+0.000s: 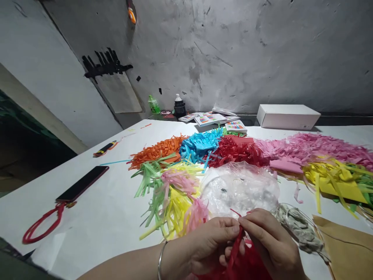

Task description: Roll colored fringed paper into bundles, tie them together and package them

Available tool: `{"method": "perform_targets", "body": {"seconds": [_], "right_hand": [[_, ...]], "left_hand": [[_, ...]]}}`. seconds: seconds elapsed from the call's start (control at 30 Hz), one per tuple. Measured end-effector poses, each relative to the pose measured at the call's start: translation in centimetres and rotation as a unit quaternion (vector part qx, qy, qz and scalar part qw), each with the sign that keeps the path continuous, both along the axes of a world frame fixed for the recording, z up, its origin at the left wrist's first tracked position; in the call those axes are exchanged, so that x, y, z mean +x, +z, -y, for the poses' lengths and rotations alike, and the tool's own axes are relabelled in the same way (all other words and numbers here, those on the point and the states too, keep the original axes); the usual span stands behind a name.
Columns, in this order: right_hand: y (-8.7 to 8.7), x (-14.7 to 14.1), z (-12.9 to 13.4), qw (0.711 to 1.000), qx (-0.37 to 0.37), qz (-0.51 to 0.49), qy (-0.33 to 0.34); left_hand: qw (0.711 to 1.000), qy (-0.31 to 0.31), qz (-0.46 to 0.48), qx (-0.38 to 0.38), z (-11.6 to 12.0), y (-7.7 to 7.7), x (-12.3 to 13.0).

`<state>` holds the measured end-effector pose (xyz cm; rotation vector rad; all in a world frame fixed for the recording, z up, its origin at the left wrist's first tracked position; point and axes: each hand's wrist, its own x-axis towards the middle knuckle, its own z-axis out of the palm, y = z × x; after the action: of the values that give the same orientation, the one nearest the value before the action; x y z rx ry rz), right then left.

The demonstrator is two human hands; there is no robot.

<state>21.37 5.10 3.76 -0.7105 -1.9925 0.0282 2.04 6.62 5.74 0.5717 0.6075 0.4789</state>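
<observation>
My left hand, with a bangle on its wrist, pinches a narrow twisted strip of red tissue paper. My right hand closes on the same strip, its fingertips meeting the left ones. A thin red end pokes up above the fingers. Below the hands hangs a mass of red fringe, cut off by the bottom edge and partly hidden by my fingers. Just beyond lies a clear plastic bag. To its left are green, yellow and pink tassels.
Fringed paper bundles line the table: orange, blue, dark red, pink and yellow. Grey twine and brown paper lie right. A phone, a cutter and a white box are farther off.
</observation>
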Motion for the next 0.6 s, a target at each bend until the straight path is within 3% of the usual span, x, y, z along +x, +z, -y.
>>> {"method": "perform_targets", "body": {"seconds": [0.2,0.43,0.6], "right_hand": [[-0.4,0.1,0.4,1.000,-0.007,-0.005,-0.021],[-0.9,-1.1,1.5,0.981,-0.177,-0.074,-0.025],[-1.5,-1.8,1.8,0.965,-0.226,-0.117,-0.068]], "left_hand": [[0.998,0.040,-0.043,0.027,0.4,-0.2,-0.2],[0.979,0.133,-0.077,0.134,0.6,-1.5,0.3],[0.968,0.144,-0.123,0.162,0.8,-1.5,0.7]]}}
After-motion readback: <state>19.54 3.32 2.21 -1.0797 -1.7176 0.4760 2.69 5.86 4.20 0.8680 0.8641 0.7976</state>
